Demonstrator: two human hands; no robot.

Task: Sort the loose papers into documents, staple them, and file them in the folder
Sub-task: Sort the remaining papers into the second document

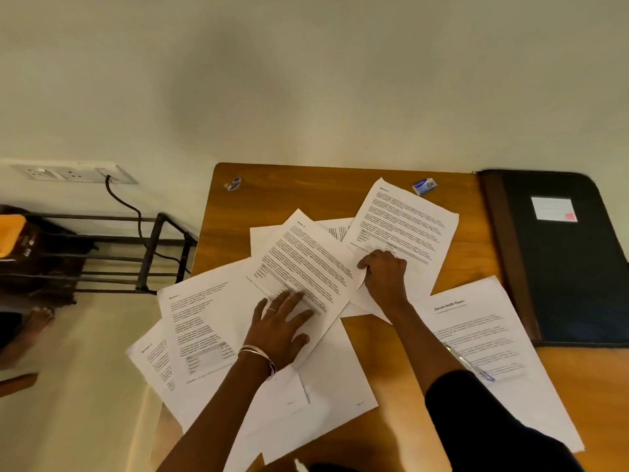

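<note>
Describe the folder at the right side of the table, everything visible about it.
The folder is dark, black or navy, with a brown spine strip along its left edge and rounded corners; the material looks like leather or a like covering. It lies flat and closed at the right end of the wooden table, its far side reaching the wall. A white label with a small red mark sits on its cover. The sheet headed Sample Health Report lies close beside its spine. Neither hand touches it.

Beside my wooden desk (401, 338): black metal rack (149, 253) against cream wall (306, 80). White wall socket plate (76, 172) above it, black cable (131, 212) hanging from plug. Brown and orange bag (30, 253) on rack. Bare foot (41, 316) on pale floor (78, 386).
</note>
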